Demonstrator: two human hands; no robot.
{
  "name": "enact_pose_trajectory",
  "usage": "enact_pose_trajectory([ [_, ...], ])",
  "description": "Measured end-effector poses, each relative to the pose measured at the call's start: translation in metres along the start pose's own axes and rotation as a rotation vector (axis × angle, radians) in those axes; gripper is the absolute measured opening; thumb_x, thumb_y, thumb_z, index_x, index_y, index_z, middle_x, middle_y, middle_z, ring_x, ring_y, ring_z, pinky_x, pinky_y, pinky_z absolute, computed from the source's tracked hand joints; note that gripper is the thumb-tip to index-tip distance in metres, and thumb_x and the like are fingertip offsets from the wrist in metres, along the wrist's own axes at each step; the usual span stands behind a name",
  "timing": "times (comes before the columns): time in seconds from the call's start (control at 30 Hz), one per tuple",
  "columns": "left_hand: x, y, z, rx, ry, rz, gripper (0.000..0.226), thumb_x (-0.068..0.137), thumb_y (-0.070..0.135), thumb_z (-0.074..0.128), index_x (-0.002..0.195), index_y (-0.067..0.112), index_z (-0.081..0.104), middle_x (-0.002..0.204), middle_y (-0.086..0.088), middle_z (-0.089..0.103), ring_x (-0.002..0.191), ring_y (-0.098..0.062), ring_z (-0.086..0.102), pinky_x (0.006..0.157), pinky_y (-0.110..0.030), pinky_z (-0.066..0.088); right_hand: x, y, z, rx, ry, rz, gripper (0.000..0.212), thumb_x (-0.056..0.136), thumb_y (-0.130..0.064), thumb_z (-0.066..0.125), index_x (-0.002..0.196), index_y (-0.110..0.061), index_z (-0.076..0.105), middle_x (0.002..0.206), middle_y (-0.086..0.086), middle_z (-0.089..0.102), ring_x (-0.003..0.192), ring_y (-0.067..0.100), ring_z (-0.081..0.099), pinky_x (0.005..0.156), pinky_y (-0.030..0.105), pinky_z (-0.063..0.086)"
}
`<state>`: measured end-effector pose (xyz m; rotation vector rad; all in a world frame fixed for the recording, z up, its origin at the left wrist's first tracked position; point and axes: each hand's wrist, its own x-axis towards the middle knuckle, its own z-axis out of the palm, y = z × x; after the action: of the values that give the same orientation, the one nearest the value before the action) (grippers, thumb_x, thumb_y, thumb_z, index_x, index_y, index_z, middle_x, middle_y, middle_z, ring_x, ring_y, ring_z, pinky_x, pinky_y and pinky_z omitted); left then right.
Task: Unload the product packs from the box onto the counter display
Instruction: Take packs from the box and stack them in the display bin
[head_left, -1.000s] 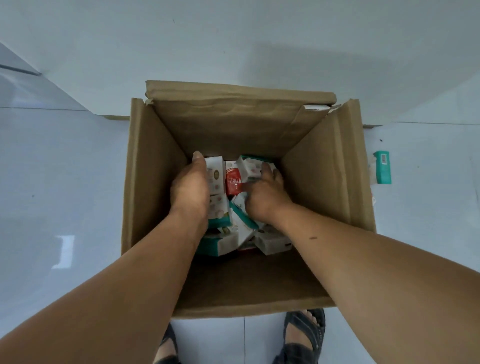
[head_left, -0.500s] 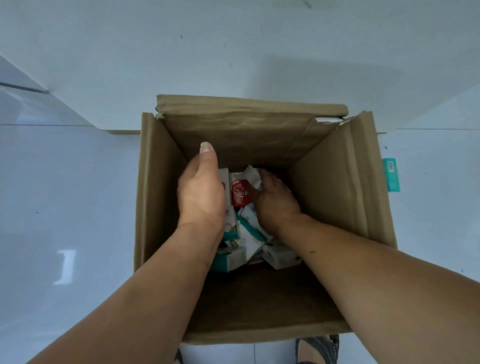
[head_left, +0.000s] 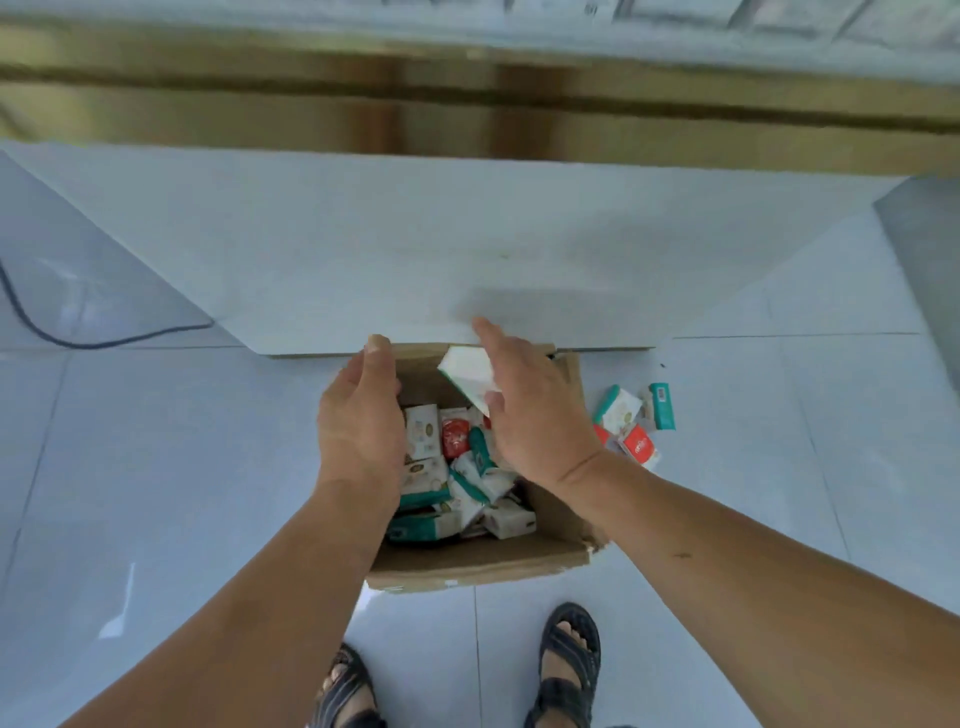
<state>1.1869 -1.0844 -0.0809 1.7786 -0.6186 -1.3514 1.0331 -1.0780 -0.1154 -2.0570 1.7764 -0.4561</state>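
Above the open cardboard box (head_left: 483, 564), the right hand (head_left: 540, 426) holds a white pack (head_left: 465, 379) with a teal edge. Its thumb presses the pack against the underside of fingers that reach forward nearly straight, and the pack is tilted, one corner pointing toward the left hand. The left hand (head_left: 361, 421) hovers just to the left of that pack, over the box's left wall, with its back to the camera, thumb raised and fingers curved downward. Its palm is hidden, so I cannot tell whether it has hold of anything. Below and between both hands, the rest of the packs (head_left: 467, 493) lie jumbled on the bottom of the box, mostly white with teal ends, with one red one between the hands. To the right of the right wrist, outside the box, a few loose packs (head_left: 618, 413) in teal, white and red sit on the pale tiled floor (head_left: 156, 467), just beside the box's right wall. Beyond the fingertips of both hands rises a white panel (head_left: 467, 234), with the box's far edge against its foot, and above that runs a blurred gold band (head_left: 467, 104). Well off to the left of the left hand, a dark cable (head_left: 93, 344) curves across the floor. Behind the forearms, two feet in dark sandals (head_left: 569, 660) stand on the tiles near the box.
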Motion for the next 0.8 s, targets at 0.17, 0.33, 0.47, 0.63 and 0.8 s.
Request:
enact_pose_trajectory([
  [0.17, -0.077, 0.114, -0.024, -0.014, -0.012, 0.06, 0.033, 0.102, 0.052, 0.042, 0.108, 0.032, 0.067, 0.1, 0.021, 0.061, 0.111, -0.014, 0.062, 0.094, -0.034, 0.034, 0.001, -0.079, -0.148, 0.296, 0.081, 0.049, 0.044, 0.09, -0.005, 0.06, 0.132, -0.013, 0.052, 0.131, 0.003, 0.052, 0.115, 0.011, 0.049, 0.107, 0.03, 0.04],
  [0.33, -0.159, 0.226, -0.047, -0.061, 0.004, 0.154, 0.038, 0.102, 0.054, 0.041, 0.113, 0.028, 0.066, 0.1, 0.022, 0.06, 0.116, -0.016, 0.061, 0.095, -0.039, 0.03, 0.0, -0.154, -0.286, 0.394, 0.144, -0.031, 0.045, 0.091, -0.003, 0.06, 0.134, -0.011, 0.056, 0.11, -0.018, 0.044, 0.092, -0.008, 0.044, 0.094, 0.013, 0.033],
  [0.47, -0.209, 0.305, -0.056, -0.117, -0.002, 0.226, 0.027, 0.1, 0.052, 0.045, 0.099, 0.035, 0.066, 0.107, 0.015, 0.065, 0.114, -0.017, 0.062, 0.093, -0.037, 0.032, 0.001, -0.202, -0.367, 0.359, 0.236, -0.085, 0.047, 0.085, -0.001, 0.061, 0.131, -0.012, 0.06, 0.117, -0.004, 0.049, 0.093, -0.002, 0.044, 0.09, 0.013, 0.034],
  [0.63, -0.26, 0.382, -0.069, -0.187, -0.05, 0.29, 0.031, 0.103, 0.048, 0.042, 0.099, 0.032, 0.068, 0.104, 0.016, 0.069, 0.108, -0.011, 0.063, 0.09, -0.032, 0.032, -0.001, -0.254, -0.447, 0.405, 0.286, -0.016, 0.059, 0.073, -0.003, 0.063, 0.129, -0.019, 0.06, 0.113, 0.0, 0.054, 0.096, 0.015, 0.052, 0.091, 0.027, 0.044],
  [0.8, -0.287, 0.438, -0.08, -0.228, -0.09, 0.357, 0.04, 0.104, 0.041, 0.044, 0.072, 0.032, 0.066, 0.072, 0.015, 0.07, 0.086, -0.011, 0.065, 0.065, -0.024, 0.035, 0.007, -0.284, -0.513, 0.711, 0.29, 0.049, 0.047, 0.078, -0.005, 0.061, 0.12, -0.026, 0.062, 0.117, -0.002, 0.064, 0.11, 0.023, 0.064, 0.083, 0.039, 0.059],
])
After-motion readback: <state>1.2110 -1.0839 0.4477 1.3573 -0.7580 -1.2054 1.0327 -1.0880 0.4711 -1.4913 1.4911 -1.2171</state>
